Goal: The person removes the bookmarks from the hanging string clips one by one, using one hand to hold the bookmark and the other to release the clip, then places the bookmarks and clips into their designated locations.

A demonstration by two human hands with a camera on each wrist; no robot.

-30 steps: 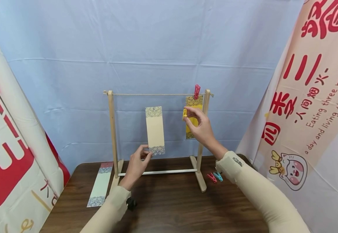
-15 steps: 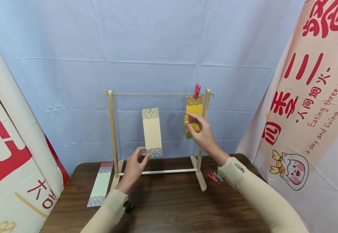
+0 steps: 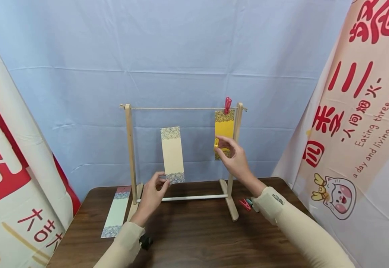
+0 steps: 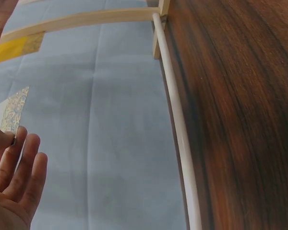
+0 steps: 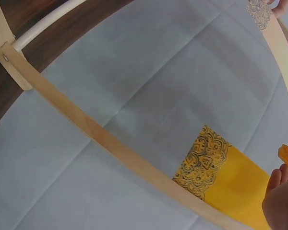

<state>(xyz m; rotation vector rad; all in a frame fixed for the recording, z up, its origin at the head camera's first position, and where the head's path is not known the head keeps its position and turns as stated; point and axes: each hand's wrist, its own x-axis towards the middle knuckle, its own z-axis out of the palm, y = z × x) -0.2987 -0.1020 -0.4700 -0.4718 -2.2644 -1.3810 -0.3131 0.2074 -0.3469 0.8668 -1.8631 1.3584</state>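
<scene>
My left hand pinches the lower left corner of a cream paper card with lace-patterned ends. The card stands upright, below the string and toward its left half. In the left wrist view, thumb and fingertips meet at the patterned corner. My right hand pinches a small yellow clothespin between thumb and fingertips. Behind that hand, a yellow card hangs at the right end of the string, held by a red clothespin; the hand hides part of it.
A wooden stand with a white lower rod rests on the dark wood table. A pale green card lies left of it. Red and blue clothespins lie to the right, the blue one partly behind the sleeve.
My left hand has moved left and down, carrying the cream card away from mid-string. My right hand has lowered slightly with the yellow clothespin, in front of the yellow card.
</scene>
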